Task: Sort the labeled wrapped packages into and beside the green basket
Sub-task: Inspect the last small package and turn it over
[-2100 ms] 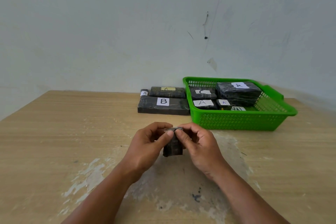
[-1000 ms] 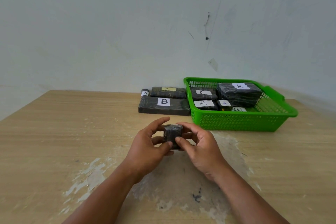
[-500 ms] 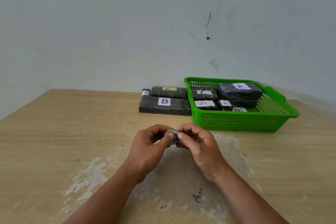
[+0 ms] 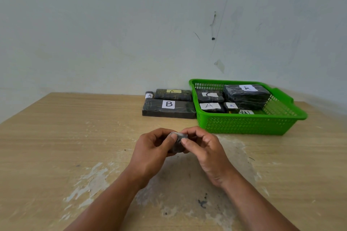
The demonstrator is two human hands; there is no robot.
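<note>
Wooden table (image 4: pixel 56 146) under both hands, worn pale patch near wrists. Green basket (image 4: pixel 249 124) beyond right hand, several dark wrapped packages inside, biggest package (image 4: pixel 246 97) at far right. B package (image 4: pixel 154 109) flat on table beyond hands, just beside basket's left wall. Yellow-label A package (image 4: pixel 172 94) behind it. Left hand (image 4: pixel 152 153) and right hand (image 4: pixel 206 153) close together above table, fingers curled. Both pinch small dark package (image 4: pixel 179 141) between them, label not visible.
</note>
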